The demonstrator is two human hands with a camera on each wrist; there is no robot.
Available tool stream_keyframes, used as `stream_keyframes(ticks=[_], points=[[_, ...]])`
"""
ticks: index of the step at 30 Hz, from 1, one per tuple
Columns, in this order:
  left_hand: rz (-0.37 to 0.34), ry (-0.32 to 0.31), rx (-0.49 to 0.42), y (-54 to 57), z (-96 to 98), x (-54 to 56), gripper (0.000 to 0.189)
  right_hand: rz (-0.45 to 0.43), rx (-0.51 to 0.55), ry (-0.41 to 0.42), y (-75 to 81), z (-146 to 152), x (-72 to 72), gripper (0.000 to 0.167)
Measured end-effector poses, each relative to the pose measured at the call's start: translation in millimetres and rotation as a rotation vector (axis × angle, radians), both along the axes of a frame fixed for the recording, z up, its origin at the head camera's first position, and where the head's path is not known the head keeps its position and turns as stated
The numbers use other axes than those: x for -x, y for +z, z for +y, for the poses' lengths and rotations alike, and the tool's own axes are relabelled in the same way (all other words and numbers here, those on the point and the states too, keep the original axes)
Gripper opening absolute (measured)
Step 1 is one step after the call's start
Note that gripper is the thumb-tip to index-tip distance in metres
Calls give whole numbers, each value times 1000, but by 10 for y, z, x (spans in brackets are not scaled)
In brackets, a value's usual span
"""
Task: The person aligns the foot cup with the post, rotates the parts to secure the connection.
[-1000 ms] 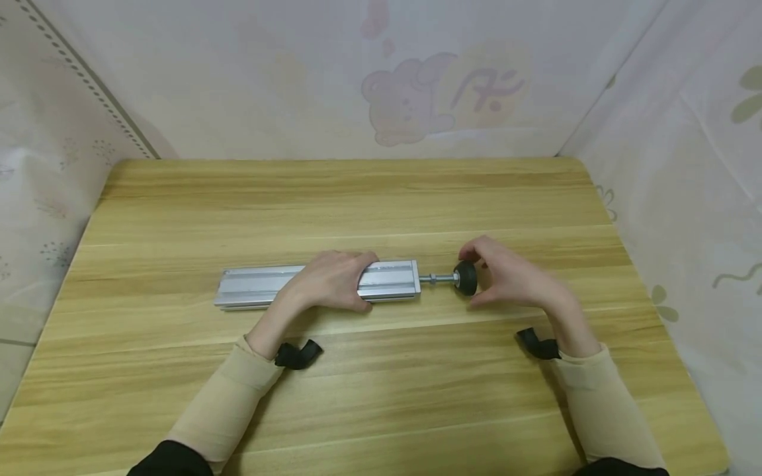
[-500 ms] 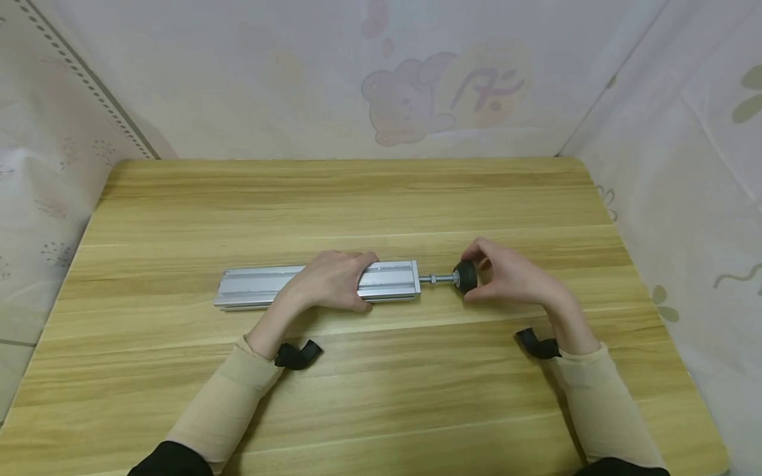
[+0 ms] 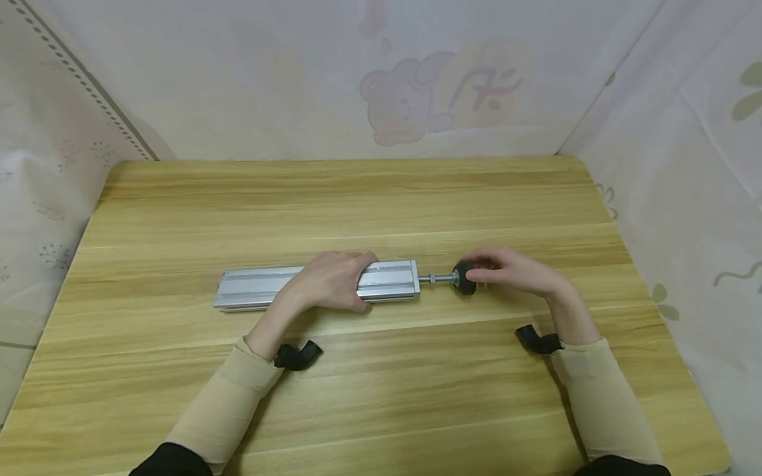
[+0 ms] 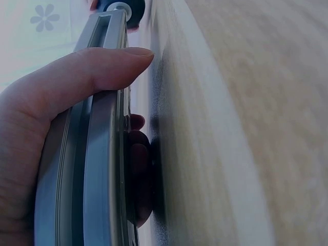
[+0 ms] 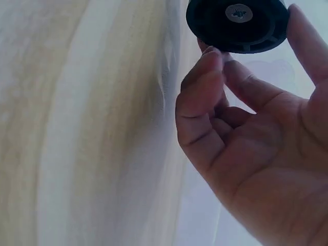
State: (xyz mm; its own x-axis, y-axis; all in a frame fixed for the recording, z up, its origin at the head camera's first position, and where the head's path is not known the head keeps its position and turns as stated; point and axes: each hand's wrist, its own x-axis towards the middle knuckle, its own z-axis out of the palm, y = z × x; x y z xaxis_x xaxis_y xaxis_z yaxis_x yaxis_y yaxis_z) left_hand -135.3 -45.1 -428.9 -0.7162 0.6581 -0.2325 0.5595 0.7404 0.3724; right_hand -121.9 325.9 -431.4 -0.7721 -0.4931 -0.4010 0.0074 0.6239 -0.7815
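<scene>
My left hand (image 3: 330,281) grips a silver aluminium profile (image 3: 389,279) across its middle, thumb on the near side. In the left wrist view the fingers (image 4: 138,174) reach round the profile's underside, close to the tabletop. A threaded rod with a nut (image 3: 433,278) sticks out of the profile's right end and bears a round black levelling foot (image 3: 464,277). At that foot is my right hand (image 3: 514,270), its thumb and curled fingers at the rim. The right wrist view shows the foot's hollow underside (image 5: 256,38) with a screw (image 5: 239,13) at its centre.
Everything lies on a wood-grain table (image 3: 381,377). A pale printed cloth (image 3: 268,79) hangs behind it and at both sides. Black curved pieces stick out at the left wrist (image 3: 297,355) and the right wrist (image 3: 538,340).
My right hand has turned at the levelling foot: its thumb has risen from the near side to over the rim. The left hand and the profile have stayed in place.
</scene>
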Motion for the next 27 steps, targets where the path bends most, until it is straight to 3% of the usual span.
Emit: stream_keyframes(ticks=[3,8,16,21,27], points=[[2,0,-1,-7,-7,3,72,-60,-10,-26,1,-4,8,52],[4,-1,-2,-17,-7,8,72,-135,61,-25,-27,-23,35,40],[0,0,-1,-6,-2,4,72,-122,86,-25,-52,-16,38,39],[1,5,12,-15,4,3,71,35,49,-53,8,8,-8,41],[3,8,6,-13,-1,2,71,319,6,63,123,-68,-69,82]])
